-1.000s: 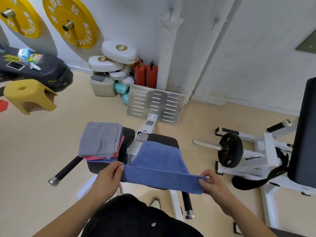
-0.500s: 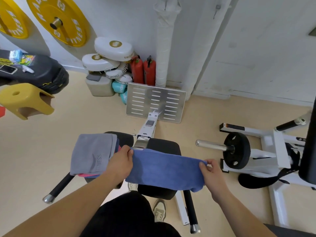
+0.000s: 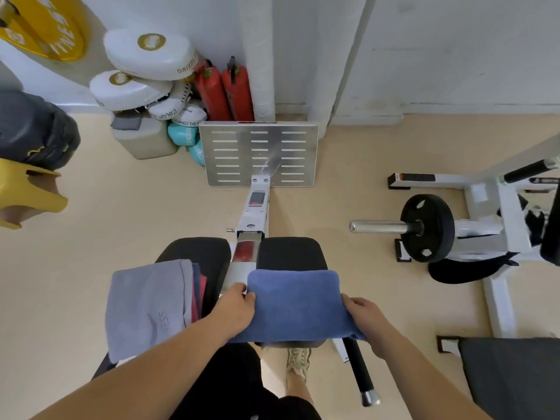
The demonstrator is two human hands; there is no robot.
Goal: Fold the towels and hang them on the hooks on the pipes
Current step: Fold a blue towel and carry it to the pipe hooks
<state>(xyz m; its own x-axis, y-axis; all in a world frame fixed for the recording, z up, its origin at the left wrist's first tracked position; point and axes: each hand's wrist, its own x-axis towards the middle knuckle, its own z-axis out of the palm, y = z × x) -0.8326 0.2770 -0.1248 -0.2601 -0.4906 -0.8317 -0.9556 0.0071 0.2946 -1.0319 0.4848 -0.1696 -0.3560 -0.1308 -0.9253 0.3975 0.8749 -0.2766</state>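
Status: folding under way, hanging not begun.

On your left, a stack of towels (image 3: pixel 148 304) lies on the left pad (image 3: pixel 197 253), a grey one on top with dark blue and red edges showing beneath. They look folded, though the lower ones are mostly hidden. The stack overhangs the pad's left and near edges.

Your left hand (image 3: pixel 235 313) grips the left edge of the blue towel (image 3: pixel 295 304), thumb on top and fingers curled at the hem. The blue towel lies on the right pad (image 3: pixel 291 253) as a compact rectangle, its far edge rounded by the fold. Its near edge runs past the front of the pad, and its near right corner hangs over the black handle (image 3: pixel 357 368). Your right hand (image 3: pixel 366 319) holds the right edge, fingers curled round it.

Judgement: this towel is at or near its last fold. No towel is seen on a hook, so every hanging step remains.

Access: the pipes (image 3: pixel 256 56) stand against the far wall. Their hooks are out of view. The metal footplate (image 3: pixel 259 153) and its beam lie directly between the pads and the pipes. Bare floor is open on either side of that beam. To the right, the chrome bar of the weight plate (image 3: pixel 427 228) points toward the bench; pass it with care.
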